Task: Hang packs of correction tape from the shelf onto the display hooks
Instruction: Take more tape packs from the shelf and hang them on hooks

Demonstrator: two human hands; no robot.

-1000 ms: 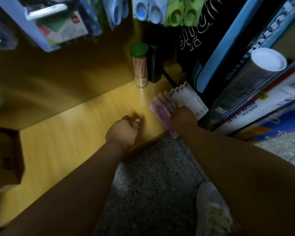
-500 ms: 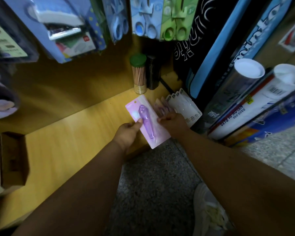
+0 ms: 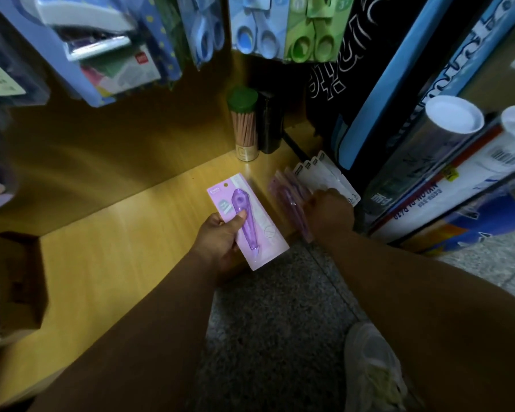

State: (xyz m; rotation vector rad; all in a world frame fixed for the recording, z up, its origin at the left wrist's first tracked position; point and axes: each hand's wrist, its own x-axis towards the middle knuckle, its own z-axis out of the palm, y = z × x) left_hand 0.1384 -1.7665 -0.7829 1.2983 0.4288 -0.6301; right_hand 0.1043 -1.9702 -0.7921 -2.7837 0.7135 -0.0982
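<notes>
The person stood bent over a low yellow shelf [image 3: 110,263], and the job was at its gathering stage: packs were being lifted off the shelf, none of them yet on a hook. The left hand [image 3: 220,239] held one purple pack of correction tape [image 3: 247,221] just above the shelf's front edge, thumb pressed across the clear blister and fingers curled under the card, its punched hanging hole pointing away toward the back. The right hand [image 3: 329,209] was down at the right end of the shelf, fingers curled onto a leaning stack of purple packs [image 3: 289,197], with a row of white packs [image 3: 324,176] fanned out just behind it; blur made it hard to say whether it had one pack pinched free or only touched the stack. A green-capped tube of pencils [image 3: 244,126] stood at the back corner, and carded scissors [image 3: 256,31] hung overhead, though I could not make out a bare hook among them. To my eye, the next move called for the right hand to peel off a single pack, then for the held pack to be raised and its hole slid onto a hook.
</notes>
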